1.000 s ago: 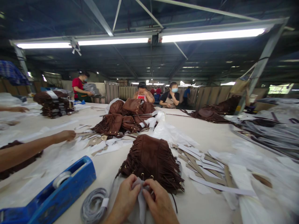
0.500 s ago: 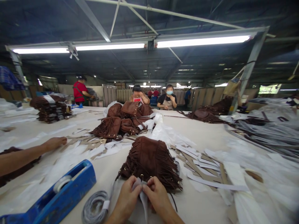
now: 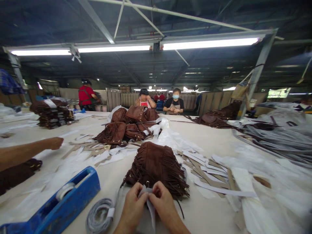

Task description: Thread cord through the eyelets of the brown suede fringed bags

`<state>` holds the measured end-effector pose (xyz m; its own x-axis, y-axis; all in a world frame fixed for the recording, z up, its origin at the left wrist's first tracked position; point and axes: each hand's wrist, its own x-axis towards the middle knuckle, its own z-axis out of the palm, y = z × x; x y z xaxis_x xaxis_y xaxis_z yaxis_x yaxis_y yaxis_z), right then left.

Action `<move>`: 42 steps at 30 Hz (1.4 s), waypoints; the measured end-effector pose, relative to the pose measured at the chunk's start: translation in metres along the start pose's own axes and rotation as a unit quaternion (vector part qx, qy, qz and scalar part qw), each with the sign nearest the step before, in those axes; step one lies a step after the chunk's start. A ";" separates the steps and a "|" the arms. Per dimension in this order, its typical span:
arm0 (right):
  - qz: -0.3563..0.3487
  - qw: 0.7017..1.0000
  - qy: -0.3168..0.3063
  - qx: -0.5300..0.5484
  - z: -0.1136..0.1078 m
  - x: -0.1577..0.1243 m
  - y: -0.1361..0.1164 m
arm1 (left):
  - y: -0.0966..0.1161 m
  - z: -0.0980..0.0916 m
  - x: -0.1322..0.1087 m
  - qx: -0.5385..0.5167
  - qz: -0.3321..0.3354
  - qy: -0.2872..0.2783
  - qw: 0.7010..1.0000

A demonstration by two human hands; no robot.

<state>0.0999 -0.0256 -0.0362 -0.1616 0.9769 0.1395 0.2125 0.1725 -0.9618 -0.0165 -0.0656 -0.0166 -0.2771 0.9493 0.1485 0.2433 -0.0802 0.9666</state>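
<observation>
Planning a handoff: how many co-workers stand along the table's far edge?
3: person in red shirt at far left, middle person behind the pile of brown fringed bags, masked person just right. Tiny figures farther back may be more.

- Before me, a wide bench point(image 3: 219, 139) with a pale cream top runs far into the hall.
- Above it hang two long tube lamps, one to my left point(image 3: 80, 50) and one to my right point(image 3: 209, 43), both lit and bright.
- The roof point(image 3: 48, 19) is dark, with thin grey metal trusses point(image 3: 97, 21) crossing under it.
- A grey metal post point(image 3: 255, 74) rises at my right and looks tilted.
- Behind the bench stand beige partition panels point(image 3: 214, 99).
- Far to the right, a bright window point(image 3: 279, 92) lets in daylight.
- Deeper in the hall, small ceiling lamps point(image 3: 151, 89) glow in rows.
</observation>
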 end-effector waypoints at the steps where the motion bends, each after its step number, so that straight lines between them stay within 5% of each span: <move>1: -0.012 1.000 -0.003 -0.012 0.000 -0.002 -0.001 | -0.001 -0.001 0.000 -0.023 -0.018 -0.005 1.000; 4: -0.043 0.998 -0.017 -0.033 -0.002 -0.006 -0.005 | -0.003 -0.004 0.000 -0.127 -0.104 -0.050 0.985; 9: -0.035 0.992 -0.094 0.081 -0.013 -0.006 -0.007 | 0.002 -0.005 -0.003 -0.301 -0.210 -0.131 0.921; 16: -0.088 0.989 -0.057 0.107 -0.014 -0.008 -0.008 | -0.009 0.007 -0.003 -0.349 -0.194 -0.034 0.916; 25: -0.151 0.986 -0.009 0.067 -0.006 -0.014 -0.003 | -0.014 0.015 -0.001 -0.307 -0.132 -0.115 0.935; 30: -0.087 0.989 -0.072 0.092 -0.014 -0.013 -0.008 | -0.023 0.013 0.004 -0.130 -0.043 -0.068 0.988; 35: -0.036 0.994 -0.028 0.098 -0.013 0.000 -0.007 | -0.017 0.012 0.000 -0.017 -0.002 -0.009 1.000; 38: -0.002 0.988 -0.030 0.155 -0.005 0.003 -0.004 | -0.013 0.016 -0.004 -0.123 -0.065 -0.012 0.990; 42: -0.005 0.986 0.014 0.166 0.002 0.002 -0.005 | -0.008 0.022 -0.010 -0.362 -0.172 -0.078 0.913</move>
<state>0.0961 -0.0250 -0.0316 -0.1350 0.9793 0.1506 -0.1164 0.1353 -0.9839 0.0051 -0.0677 -0.0304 -0.0711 0.9833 -0.1674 -0.5267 0.1056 0.8435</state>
